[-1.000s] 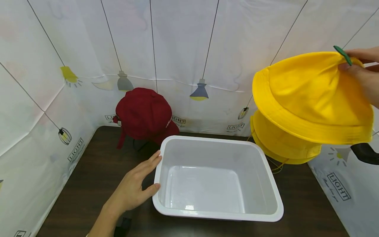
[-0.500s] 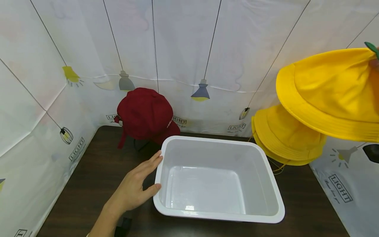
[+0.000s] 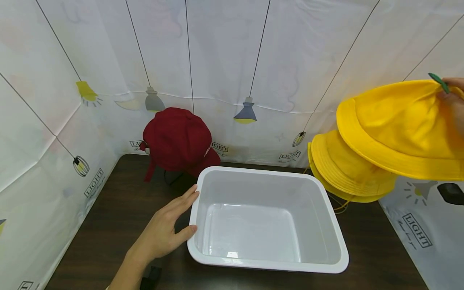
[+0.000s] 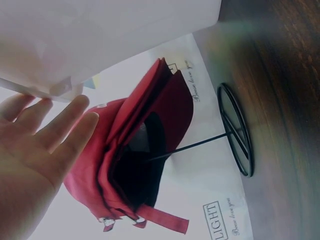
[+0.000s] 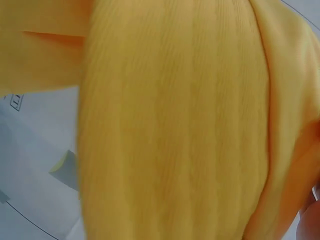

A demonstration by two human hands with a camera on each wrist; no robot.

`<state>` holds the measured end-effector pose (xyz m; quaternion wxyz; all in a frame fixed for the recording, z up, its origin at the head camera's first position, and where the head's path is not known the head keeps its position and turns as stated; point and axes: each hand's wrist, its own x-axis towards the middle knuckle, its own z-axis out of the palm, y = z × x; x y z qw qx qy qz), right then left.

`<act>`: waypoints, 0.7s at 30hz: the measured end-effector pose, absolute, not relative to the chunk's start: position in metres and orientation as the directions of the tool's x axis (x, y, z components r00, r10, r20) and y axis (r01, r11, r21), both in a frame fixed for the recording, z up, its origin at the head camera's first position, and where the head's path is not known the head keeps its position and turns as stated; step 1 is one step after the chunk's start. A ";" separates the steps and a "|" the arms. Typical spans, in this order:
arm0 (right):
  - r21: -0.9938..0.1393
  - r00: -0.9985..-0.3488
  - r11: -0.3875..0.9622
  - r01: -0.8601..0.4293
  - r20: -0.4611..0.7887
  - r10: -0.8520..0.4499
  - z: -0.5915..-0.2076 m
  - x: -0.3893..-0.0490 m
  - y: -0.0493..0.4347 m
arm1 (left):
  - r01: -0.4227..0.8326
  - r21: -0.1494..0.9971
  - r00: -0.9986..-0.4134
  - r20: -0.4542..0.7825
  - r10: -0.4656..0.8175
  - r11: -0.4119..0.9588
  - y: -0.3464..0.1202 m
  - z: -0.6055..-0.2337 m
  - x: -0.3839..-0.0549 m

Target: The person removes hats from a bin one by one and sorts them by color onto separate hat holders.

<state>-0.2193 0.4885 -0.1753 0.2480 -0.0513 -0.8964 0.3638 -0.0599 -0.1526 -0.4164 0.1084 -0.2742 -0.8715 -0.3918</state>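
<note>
My right hand (image 3: 456, 104) pinches a yellow bucket hat (image 3: 402, 125) at the top of its crown, beside a green leaf tab. The hat is raised at the right, its brim overlapping other yellow bucket hats (image 3: 348, 165) below it. In the right wrist view the yellow bucket hat (image 5: 175, 120) fills most of the frame, with a fingertip at the right edge. My left hand (image 3: 164, 229) rests with extended fingers against the left rim of a white plastic basin (image 3: 268, 264). Nothing lies in the basin.
Red caps (image 3: 177, 139), their brims stacked, sit on a thin black wire stand (image 4: 235, 130) behind the left hand. A dark tabletop (image 3: 98, 233) bears the basin and stands. White printed cloth (image 3: 217, 52) walls off the back and sides.
The right hand has carried the yellow bucket hat rightward off the hats beneath, then slightly down in the last half second. The left hand and basin keep their places.
</note>
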 end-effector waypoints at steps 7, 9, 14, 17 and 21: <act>-0.340 -0.763 0.939 0.062 0.591 0.264 -0.183 -0.213 0.461 | 0.575 0.612 -0.818 0.414 0.399 0.543 -0.152 -0.417 -0.061; -0.362 -0.753 0.932 0.010 0.611 0.246 -0.185 -0.212 0.454 | 0.579 0.608 -0.815 0.418 0.401 0.544 -0.152 -0.418 -0.061; -0.427 -0.737 0.897 -0.111 0.641 0.214 -0.195 -0.211 0.446 | 0.583 0.603 -0.812 0.424 0.400 0.544 -0.153 -0.418 -0.061; -0.466 -0.751 0.872 -0.154 0.628 0.203 -0.202 -0.210 0.445 | 0.584 0.607 -0.812 0.422 0.404 0.539 -0.153 -0.418 -0.062; -0.490 -0.802 0.863 -0.125 0.562 0.203 -0.208 -0.209 0.444 | 0.582 0.608 -0.813 0.416 0.408 0.540 -0.154 -0.419 -0.062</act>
